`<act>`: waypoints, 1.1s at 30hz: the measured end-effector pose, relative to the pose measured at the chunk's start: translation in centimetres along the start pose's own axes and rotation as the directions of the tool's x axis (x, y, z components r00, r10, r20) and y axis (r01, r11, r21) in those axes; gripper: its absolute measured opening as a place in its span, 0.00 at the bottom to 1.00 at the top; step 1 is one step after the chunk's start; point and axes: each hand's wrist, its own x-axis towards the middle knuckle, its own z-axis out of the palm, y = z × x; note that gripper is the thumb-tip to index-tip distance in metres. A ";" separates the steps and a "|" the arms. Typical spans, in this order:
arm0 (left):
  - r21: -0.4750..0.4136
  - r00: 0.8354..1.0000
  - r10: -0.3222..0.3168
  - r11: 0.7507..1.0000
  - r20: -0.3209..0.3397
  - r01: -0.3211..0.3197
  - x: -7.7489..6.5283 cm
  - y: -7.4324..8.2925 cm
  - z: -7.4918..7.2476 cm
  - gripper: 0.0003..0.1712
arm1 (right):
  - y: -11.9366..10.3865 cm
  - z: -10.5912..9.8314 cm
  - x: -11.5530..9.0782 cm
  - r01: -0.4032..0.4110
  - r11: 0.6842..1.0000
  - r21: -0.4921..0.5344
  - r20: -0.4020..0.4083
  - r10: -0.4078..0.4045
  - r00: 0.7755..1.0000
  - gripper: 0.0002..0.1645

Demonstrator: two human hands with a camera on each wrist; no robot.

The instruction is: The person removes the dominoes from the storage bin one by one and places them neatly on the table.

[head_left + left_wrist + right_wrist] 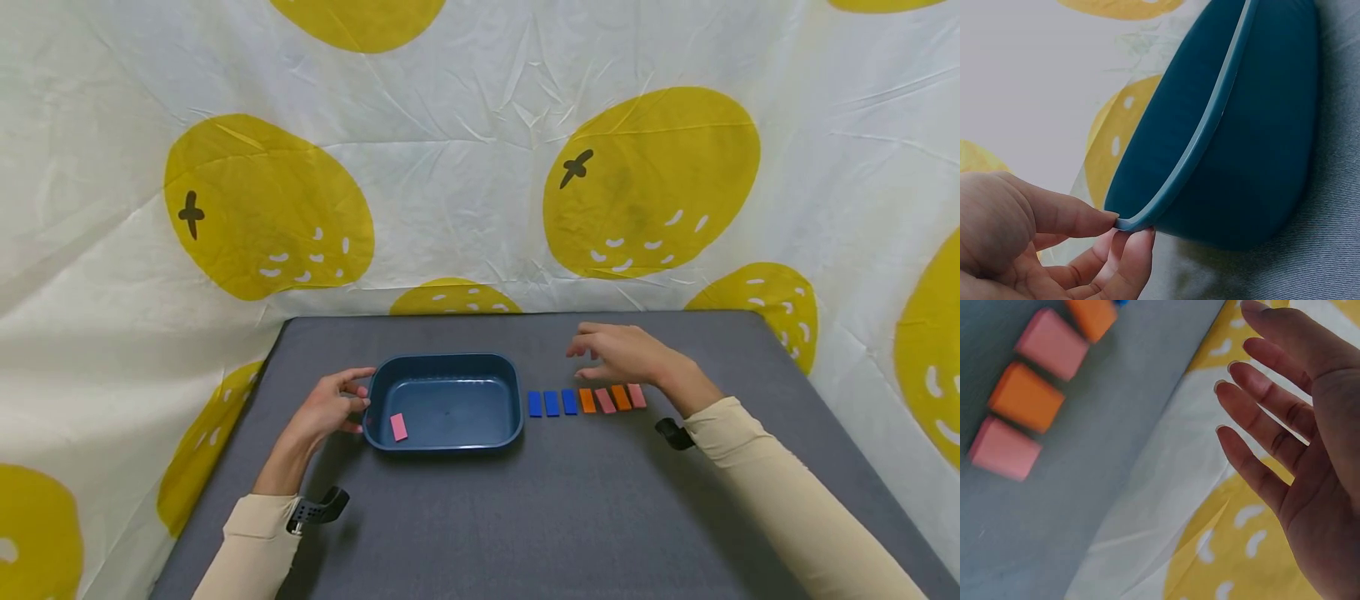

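Observation:
A dark blue rectangular tub [457,408] sits on the table, a pink block [398,427] lying in its near left corner. My left hand [322,410] is at the tub's left end; in the left wrist view its thumb and fingers pinch the rim [1194,147]. Over the far side of a row of blocks hovers my right hand [618,350], fingers spread and holding nothing. From left to right the row has three blue blocks [552,404], then orange [587,401], pink [605,401], orange [621,397] and pink [637,396].
The grey table [570,517] ends at a far edge just behind the tub. A white cloth [465,200] printed with yellow fruit hangs behind and around it. Each wrist wears a black strap [318,507].

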 end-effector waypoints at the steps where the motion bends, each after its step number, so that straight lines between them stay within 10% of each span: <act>1: 0.000 1.000 0.000 1.000 0.000 0.000 0.0 0.0 0.0 0.32 | -0.4 0.0 0.5 0.009 1.000 0.008 0.001 -0.009 1.000 0.17; 33: -0.008 1.000 -0.001 1.000 0.011 0.002 0.0 0.2 -0.2 0.32 | -11.8 1.5 13.4 0.244 0.968 0.066 0.159 -0.251 0.955 0.24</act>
